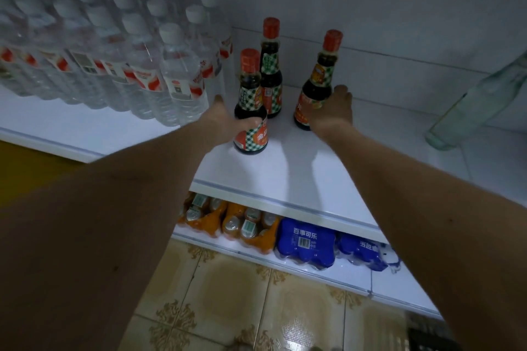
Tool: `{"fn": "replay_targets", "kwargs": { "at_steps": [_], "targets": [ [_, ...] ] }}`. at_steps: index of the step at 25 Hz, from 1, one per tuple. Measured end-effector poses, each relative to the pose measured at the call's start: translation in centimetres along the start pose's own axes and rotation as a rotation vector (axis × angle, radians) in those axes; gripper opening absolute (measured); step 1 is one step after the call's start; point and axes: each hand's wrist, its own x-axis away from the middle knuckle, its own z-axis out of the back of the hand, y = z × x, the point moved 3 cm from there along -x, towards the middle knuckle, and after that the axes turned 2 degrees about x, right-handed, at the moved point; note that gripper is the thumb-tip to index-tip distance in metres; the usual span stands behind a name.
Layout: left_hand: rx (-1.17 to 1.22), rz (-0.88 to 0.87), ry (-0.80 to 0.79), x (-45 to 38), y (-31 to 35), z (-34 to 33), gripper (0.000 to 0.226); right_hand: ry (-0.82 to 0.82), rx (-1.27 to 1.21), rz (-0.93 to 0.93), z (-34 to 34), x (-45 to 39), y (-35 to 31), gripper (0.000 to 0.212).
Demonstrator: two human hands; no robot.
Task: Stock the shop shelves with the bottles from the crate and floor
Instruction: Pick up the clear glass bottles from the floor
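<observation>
Left hand (228,122) grips the front sauce bottle (251,105); right hand (332,111) grips another sauce bottle (316,85), both standing on the white shelf (285,168).

Blue can pack (306,241) label: "百事可乐".

glossy white shelf (285,168), clear plastic water bottles (176,71).
</observation>
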Motion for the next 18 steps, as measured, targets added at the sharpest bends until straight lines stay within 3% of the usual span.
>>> {"fn": "replay_targets", "kwargs": {
  "at_steps": [3, 5, 6, 9, 13, 16, 18],
  "targets": [
    [-0.113, -0.013, 0.23, 5.2, -1.8, -0.8, 0.08, -0.003, 0.104, 0.162, 0.8, 5.3, 0.9, 0.06],
    [-0.317, -0.215, 0.436, 10.7, -3.1, -2.6, 0.062, -0.034, 0.063, 0.242, 1.2, 10.5, 2.4, 0.059],
    [-0.406, -0.329, 0.45, 13.2, -3.8, -4.1, 0.056, -0.076, 0.085, 0.3, 1.0, 13.3, 3.5, 0.06],
    [-0.558, -0.451, 0.261, 18.7, -6.5, -9.3, 0.051, -0.245, 0.186, 0.389, 0.6, 20.9, 8.0, 0.061],
    [-0.561, -0.419, 0.145, 23.0, -9.4, -15.2, 0.044, -0.264, 0.09, 0.159, 1.5, 27.3, 15.0, 0.057],
    [-0.561, -0.307, -0.012, 27.4, -13.7, -21.3, 0.047, -0.321, 0.09, -0.028, 1.6, 33.7, 22.3, 0.048],
    [-0.578, -0.134, -0.177, 29.8, -17.0, -25.9, 0.049, -0.358, 0.099, -0.179, 1.3, 37.9, 27.5, 0.044]
  ]
}}
